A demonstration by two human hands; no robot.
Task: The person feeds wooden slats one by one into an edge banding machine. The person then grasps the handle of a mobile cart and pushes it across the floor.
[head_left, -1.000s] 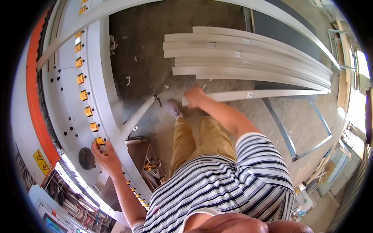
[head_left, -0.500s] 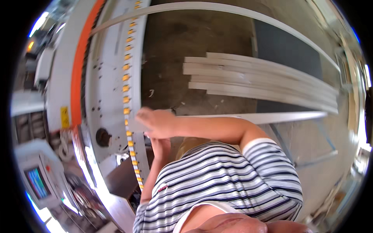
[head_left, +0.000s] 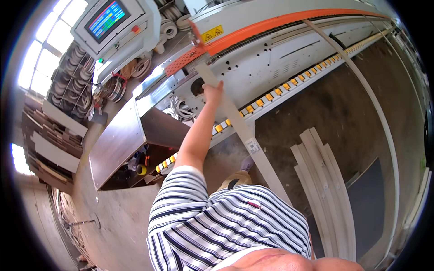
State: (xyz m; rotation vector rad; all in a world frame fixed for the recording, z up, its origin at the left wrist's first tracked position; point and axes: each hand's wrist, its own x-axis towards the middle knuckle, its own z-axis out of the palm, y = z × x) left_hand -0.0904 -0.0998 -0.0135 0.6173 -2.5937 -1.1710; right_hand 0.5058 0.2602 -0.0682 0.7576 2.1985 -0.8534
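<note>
A workshop floor [head_left: 122,221] fills the lower left of the frame, and a long machine [head_left: 253,74] runs across the top. At upper centre the left hand [head_left: 212,93] seems closed on the edge of a pale board [head_left: 240,124], which slants down over yellow rollers [head_left: 260,103] to frame centre. The right hand is out of sight; its grip I cannot tell.

A long, narrow, pale, labelled strip [head_left: 237,119] slants across a row of yellow rollers [head_left: 260,103].
</note>
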